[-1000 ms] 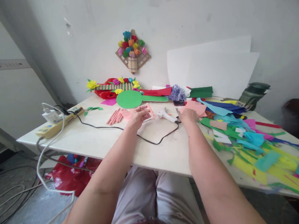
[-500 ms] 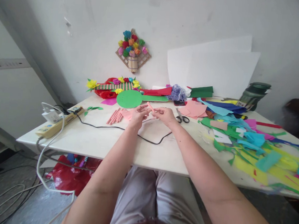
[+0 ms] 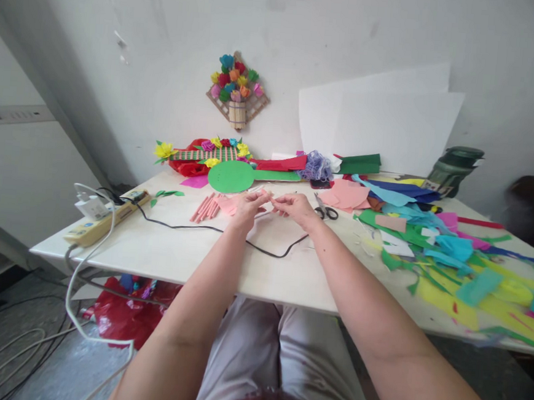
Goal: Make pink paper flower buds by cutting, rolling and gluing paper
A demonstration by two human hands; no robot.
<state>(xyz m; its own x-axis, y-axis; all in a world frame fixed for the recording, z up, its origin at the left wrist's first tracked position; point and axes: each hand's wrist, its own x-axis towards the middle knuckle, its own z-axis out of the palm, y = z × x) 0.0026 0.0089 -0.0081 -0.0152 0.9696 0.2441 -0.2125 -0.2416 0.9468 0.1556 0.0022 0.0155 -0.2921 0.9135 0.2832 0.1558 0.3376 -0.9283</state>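
Just above the table, my left hand [image 3: 249, 208] and my right hand [image 3: 298, 208] meet fingertip to fingertip. Between them is a small pink paper roll [image 3: 264, 193], mostly hidden by the fingers. Both hands are closed in a pinch around it. To the left of my left hand lie a pink paper sheet [image 3: 226, 205] and several finished pink rolls [image 3: 205, 208] in a loose pile. Black-handled scissors [image 3: 327, 213] rest just right of my right hand.
Behind the hands lies a green paddle-shaped piece [image 3: 230, 177]. Coloured paper scraps [image 3: 452, 251] cover the right side, with a dark green bottle [image 3: 454, 170] behind. A black cable [image 3: 272, 254] crosses the table from a power strip [image 3: 103, 219] at left.
The pink roll stood out above my fingertips before; now it sits lower and flatter, largely covered by my left fingers. The arms have hardly moved.
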